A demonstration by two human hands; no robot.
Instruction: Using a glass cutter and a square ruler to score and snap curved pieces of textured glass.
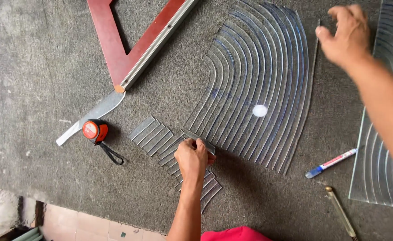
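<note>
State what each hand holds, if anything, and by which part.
The left hand pinches a short glass strip near its left end. The right hand is open above a long thin strip, holding nothing.

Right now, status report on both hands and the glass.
Left hand pinching short glass strip. Right hand open beside long strip. Curved strips fanned between; nothing blocking.
</note>
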